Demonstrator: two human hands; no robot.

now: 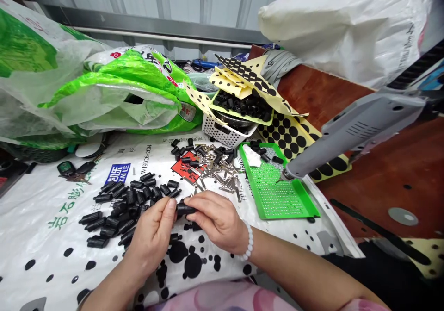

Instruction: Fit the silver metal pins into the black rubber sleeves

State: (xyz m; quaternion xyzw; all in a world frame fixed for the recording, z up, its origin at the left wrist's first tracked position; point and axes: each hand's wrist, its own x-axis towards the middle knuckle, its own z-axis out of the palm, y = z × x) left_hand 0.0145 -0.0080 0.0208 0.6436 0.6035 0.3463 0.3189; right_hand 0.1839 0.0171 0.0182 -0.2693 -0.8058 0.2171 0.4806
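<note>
Between my two hands is a small black cylindrical plastic part. My left hand pinches its left end with thumb and fingers. At its right end, my right hand grips it the same way, a pale bead bracelet round the wrist. A pile of similar black parts lies beside and beyond my left hand. Past my fingertips are scattered thin metal strips, mixed with shorter black pieces around a red square label.
To the right, a green perforated tray sits under the tip of a grey electric screwdriver. A white basket holds black pieces, with yellow sheets of black dots around it. Green-and-white bags stand at left, keys nearby.
</note>
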